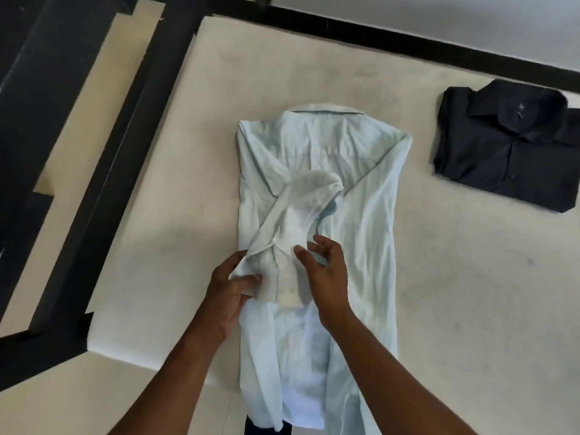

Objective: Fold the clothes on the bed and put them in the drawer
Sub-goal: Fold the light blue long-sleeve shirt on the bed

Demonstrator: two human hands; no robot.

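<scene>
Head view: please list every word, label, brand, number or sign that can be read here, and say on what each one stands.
No text here can be read.
On the neck label inside the collar of the folded dark shirt: a small pale mark, too blurred to read.
On the pale blue shirt: no text shows.
</scene>
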